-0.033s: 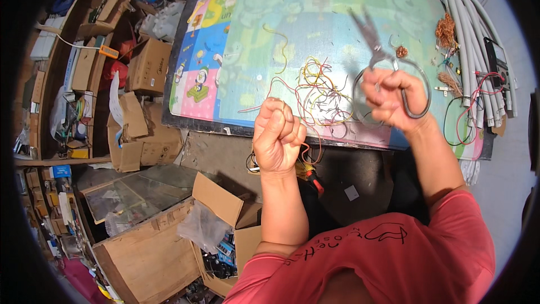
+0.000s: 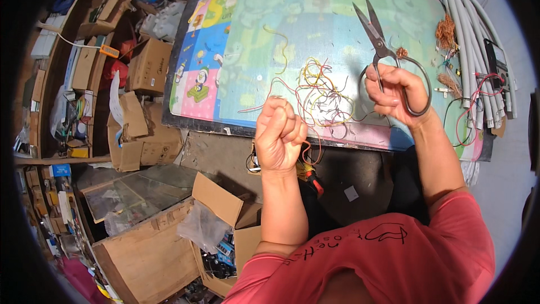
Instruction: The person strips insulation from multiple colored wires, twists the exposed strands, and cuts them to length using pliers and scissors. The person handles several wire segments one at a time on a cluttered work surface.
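My right hand (image 2: 400, 91) holds a pair of dark metal scissors (image 2: 376, 34) by the loop handles, over the right part of the table. Its blades point up and away, slightly apart. My left hand (image 2: 281, 135) is a closed fist at the table's near edge, fingers curled tightly around a thin red wire (image 2: 318, 147). Part of this wire loops below the fist past the table edge; what lies inside the fingers is hidden. Between my hands, a tangle of red and yellow wires (image 2: 322, 87) lies among small dark clippings. A loose yellow wire (image 2: 284, 39) curves farther off.
The table (image 2: 247, 0) has a colourful cartoon cover. Grey conduits (image 2: 458, 34), copper strands (image 2: 445, 31) and a meter (image 2: 496, 59) with leads lie right. A red-handled tool (image 2: 315, 183) is below the near edge. Open cardboard boxes (image 2: 218, 197) and cluttered shelves (image 2: 53, 73) stand left.
The scissors, blurred by motion before, now show sharply, with their handle loops closer together. My right hand has barely shifted. My left fist stays nearly where it was.
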`<state>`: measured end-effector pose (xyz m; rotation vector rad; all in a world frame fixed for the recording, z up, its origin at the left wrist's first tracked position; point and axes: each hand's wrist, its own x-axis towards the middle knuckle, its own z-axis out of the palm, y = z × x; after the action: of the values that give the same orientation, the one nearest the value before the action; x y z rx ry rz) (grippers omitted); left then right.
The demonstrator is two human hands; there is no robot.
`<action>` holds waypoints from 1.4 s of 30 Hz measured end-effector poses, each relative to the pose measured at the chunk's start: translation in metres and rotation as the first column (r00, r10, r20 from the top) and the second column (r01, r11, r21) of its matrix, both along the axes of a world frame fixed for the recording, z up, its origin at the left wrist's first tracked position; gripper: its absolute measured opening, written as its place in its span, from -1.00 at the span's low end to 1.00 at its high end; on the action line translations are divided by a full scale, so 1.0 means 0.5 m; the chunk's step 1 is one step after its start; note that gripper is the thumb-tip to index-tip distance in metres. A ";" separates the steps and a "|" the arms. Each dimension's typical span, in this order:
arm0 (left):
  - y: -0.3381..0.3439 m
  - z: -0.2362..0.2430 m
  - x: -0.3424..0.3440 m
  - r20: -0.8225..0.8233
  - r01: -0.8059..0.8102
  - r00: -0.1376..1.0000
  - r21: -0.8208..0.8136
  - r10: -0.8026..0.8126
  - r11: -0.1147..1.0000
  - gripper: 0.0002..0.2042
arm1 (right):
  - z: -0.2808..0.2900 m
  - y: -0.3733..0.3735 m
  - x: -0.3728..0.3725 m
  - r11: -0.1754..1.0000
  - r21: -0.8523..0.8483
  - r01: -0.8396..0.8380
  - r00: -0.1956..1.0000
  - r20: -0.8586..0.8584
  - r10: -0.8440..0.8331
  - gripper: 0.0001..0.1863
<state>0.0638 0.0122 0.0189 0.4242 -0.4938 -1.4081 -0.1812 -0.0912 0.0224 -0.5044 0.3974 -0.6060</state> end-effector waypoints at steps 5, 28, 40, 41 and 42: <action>-0.017 -0.002 -0.020 0.059 0.081 0.995 0.045 -0.084 0.996 -0.87 | -0.069 -0.042 0.030 0.683 -0.392 -0.616 -0.059 -0.842 -0.536 -0.60; -0.021 -0.007 -0.112 0.603 -0.025 0.778 0.311 -0.177 0.950 -0.83 | -0.010 0.028 0.071 0.808 -0.587 -0.043 0.910 -0.358 -0.211 -0.83; -0.030 -0.016 -0.127 0.559 0.015 0.805 0.313 -0.197 0.950 -0.85 | -0.020 0.016 0.057 0.924 -0.380 -0.027 0.917 -0.377 -0.129 -0.86; -0.030 -0.017 -0.126 0.519 0.022 0.831 0.326 -0.199 0.945 -0.85 | -0.020 0.017 0.060 0.934 -0.358 -0.007 0.924 -0.359 -0.130 -0.86; -0.031 -0.017 -0.125 0.479 0.030 0.855 0.338 -0.199 0.941 -0.85 | -0.021 0.018 0.063 0.922 -0.387 -0.006 0.915 -0.374 -0.151 -0.87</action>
<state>0.0011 -0.0032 0.0103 1.0659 -0.7284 -1.4964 -0.1497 -0.0820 0.0121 -1.0005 0.6941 -0.6580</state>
